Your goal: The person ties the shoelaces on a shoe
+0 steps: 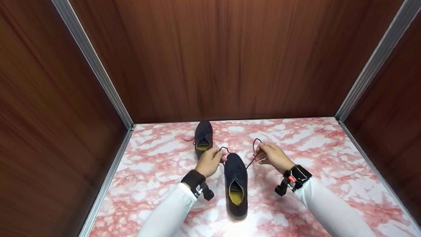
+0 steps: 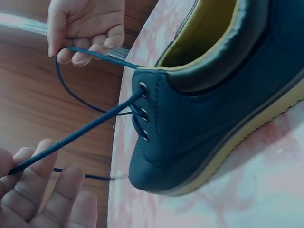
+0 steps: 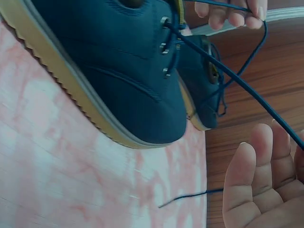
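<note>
A dark navy shoe (image 1: 235, 164) with a yellow lining stands on the table, toe pointing away. Its two lace ends are drawn out to either side. On the left, my left hand (image 1: 209, 163) pinches one shoelace (image 2: 78, 135), which runs taut from the top eyelet in the left wrist view. Opposite it, my right hand (image 1: 272, 157) pinches the other shoelace (image 3: 232, 76) between thumb and fingers, and a loop of it rises above the fingertips. Loose lace tips hang beyond both hands. No knot shows over the eyelets.
A second navy shoe (image 1: 204, 129), laces tied, stands farther back and left, partly behind my left hand. The table (image 1: 148, 184) has a red-and-white marbled top. Brown wood-grain panels (image 1: 210, 59) with metal corner strips enclose it at the back and sides.
</note>
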`<action>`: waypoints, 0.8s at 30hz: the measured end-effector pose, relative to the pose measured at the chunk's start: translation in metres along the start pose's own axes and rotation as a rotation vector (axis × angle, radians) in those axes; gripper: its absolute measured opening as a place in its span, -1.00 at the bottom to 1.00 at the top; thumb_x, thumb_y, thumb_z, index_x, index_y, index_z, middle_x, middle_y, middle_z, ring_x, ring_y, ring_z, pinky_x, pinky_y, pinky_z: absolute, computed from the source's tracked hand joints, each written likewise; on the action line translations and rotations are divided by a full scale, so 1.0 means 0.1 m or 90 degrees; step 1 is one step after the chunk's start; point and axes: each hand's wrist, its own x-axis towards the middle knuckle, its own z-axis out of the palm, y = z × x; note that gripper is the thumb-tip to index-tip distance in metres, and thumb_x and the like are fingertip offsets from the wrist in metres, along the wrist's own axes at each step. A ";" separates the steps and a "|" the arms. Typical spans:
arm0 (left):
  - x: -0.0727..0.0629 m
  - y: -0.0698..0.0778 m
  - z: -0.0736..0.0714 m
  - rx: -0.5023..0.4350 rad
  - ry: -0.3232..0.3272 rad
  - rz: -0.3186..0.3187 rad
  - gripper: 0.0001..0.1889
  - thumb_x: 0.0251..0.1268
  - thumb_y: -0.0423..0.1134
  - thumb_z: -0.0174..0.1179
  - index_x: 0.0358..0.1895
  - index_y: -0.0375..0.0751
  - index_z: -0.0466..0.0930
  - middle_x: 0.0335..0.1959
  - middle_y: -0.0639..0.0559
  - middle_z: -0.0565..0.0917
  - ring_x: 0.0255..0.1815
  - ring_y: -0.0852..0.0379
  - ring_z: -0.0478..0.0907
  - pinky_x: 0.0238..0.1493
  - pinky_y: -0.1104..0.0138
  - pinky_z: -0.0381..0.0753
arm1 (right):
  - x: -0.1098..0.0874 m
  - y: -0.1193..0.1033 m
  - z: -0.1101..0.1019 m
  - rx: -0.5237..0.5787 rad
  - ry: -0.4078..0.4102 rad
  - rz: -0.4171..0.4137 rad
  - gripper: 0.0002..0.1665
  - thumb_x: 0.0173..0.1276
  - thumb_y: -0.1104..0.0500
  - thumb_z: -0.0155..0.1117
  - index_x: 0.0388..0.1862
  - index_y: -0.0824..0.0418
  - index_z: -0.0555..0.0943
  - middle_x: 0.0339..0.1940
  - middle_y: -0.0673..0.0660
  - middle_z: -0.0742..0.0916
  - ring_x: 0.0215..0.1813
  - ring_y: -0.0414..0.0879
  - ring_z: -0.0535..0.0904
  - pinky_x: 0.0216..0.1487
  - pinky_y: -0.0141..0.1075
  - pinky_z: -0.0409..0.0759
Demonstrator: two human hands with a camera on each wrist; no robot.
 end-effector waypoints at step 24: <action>0.31 0.33 0.28 0.026 -0.084 0.036 -0.80 0.55 -0.24 0.19 -0.21 -0.31 0.70 -0.33 -0.11 0.83 -0.36 0.37 0.63 -0.26 0.52 0.52 | 0.07 -0.42 -0.11 -0.153 0.053 -0.070 -0.76 0.61 0.16 0.15 -0.25 0.24 0.67 -0.40 0.03 0.71 -0.40 -0.22 0.66 -0.25 -0.35 0.73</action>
